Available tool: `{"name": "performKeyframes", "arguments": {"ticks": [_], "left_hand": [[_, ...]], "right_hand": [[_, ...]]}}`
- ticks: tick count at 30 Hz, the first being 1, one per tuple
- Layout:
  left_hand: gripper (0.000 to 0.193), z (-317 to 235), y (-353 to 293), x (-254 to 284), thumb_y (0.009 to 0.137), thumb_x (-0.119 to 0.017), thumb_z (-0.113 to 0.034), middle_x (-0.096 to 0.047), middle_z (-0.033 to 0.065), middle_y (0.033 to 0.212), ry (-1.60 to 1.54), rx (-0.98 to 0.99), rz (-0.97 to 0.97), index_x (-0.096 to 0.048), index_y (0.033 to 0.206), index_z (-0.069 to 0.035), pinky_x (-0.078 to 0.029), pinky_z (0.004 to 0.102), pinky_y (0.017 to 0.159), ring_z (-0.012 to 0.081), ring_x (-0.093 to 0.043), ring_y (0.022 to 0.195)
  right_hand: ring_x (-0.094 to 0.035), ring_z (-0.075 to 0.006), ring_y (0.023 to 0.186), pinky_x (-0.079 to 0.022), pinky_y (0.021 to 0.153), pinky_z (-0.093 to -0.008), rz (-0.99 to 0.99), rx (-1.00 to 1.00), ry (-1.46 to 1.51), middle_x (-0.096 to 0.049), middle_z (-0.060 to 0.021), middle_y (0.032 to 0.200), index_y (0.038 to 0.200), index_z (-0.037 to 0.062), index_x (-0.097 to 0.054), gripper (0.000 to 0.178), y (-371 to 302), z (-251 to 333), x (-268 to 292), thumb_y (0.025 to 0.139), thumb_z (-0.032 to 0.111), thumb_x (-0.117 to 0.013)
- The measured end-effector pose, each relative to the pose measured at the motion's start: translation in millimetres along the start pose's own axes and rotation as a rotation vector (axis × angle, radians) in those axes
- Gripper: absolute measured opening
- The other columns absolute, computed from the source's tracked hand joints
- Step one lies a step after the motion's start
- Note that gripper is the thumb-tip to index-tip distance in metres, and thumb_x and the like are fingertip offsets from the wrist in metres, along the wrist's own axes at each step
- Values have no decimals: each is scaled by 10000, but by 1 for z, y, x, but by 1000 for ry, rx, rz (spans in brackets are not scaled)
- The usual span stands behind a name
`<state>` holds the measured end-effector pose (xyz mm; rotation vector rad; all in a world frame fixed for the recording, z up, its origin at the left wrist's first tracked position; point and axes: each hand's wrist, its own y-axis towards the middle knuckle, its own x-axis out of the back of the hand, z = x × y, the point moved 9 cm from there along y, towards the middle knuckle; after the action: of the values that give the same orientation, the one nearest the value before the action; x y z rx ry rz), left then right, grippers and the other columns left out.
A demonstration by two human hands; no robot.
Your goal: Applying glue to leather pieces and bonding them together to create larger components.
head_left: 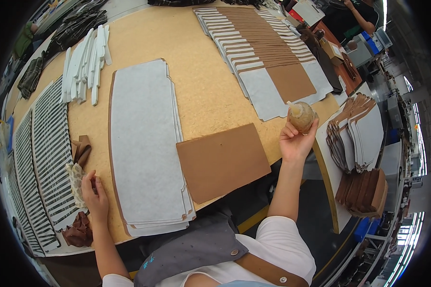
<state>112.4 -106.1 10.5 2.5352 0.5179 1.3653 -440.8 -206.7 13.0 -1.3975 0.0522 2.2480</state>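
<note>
My right hand (296,142) is raised near the table's right edge, its fingers wrapped round a squat, cloudy tan squeeze bottle (302,118) with a pale nozzle. The nozzle points up and to the left. Low on the left, my left hand (96,197) rests with fingers apart beside a crumpled spotted cloth (75,184); whether it touches the cloth I cannot tell. Between my arms lies a brown rectangular sheet (222,162), its left edge against a stack of long white panels (143,143) with brown edges.
Overlapping brown-and-white panels (292,81) fan across the table's far right. Striped strips (50,148) and white strips (87,62) lie on the left. Brown scraps (77,230) sit near my left wrist. A side table (328,191) carries stacked pieces. Another person (357,19) is at the far right.
</note>
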Motion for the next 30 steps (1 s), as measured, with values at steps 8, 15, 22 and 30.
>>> {"name": "performKeyframes", "arguments": {"ticks": [8,15,22,30], "left_hand": [[202,0,-3,4,908,-503,-26,-562,117,912,-7,0,-14,-551,1100,14,-445,314,734,224,-534,786],[195,21,1,-1,923,-494,-31,-532,40,881,-387,249,50,-545,1108,1,-416,244,727,123,-489,783],[198,13,18,-9,938,-486,-48,-526,13,893,-663,334,103,-514,1131,-12,-403,215,742,83,-485,809],[208,18,16,-7,947,-472,-50,-538,24,924,-620,239,98,-507,1150,-22,-428,228,782,84,-505,845]], "right_hand": [[-432,-103,543,-389,470,-209,95,2,-131,-584,-87,937,1121,53,-525,472,-15,-24,-37,904,473,-542],[-454,-112,575,-395,500,-229,80,-56,-211,-570,-53,886,1098,84,-539,459,-29,-52,-58,902,499,-537],[-438,-112,538,-374,469,-225,94,-67,-253,-587,-78,930,1121,75,-539,486,-42,-67,-80,901,508,-531],[-413,-114,504,-343,436,-212,155,-28,-372,-591,-175,1076,1160,-21,-509,637,-39,-77,-97,886,553,-521]]}}
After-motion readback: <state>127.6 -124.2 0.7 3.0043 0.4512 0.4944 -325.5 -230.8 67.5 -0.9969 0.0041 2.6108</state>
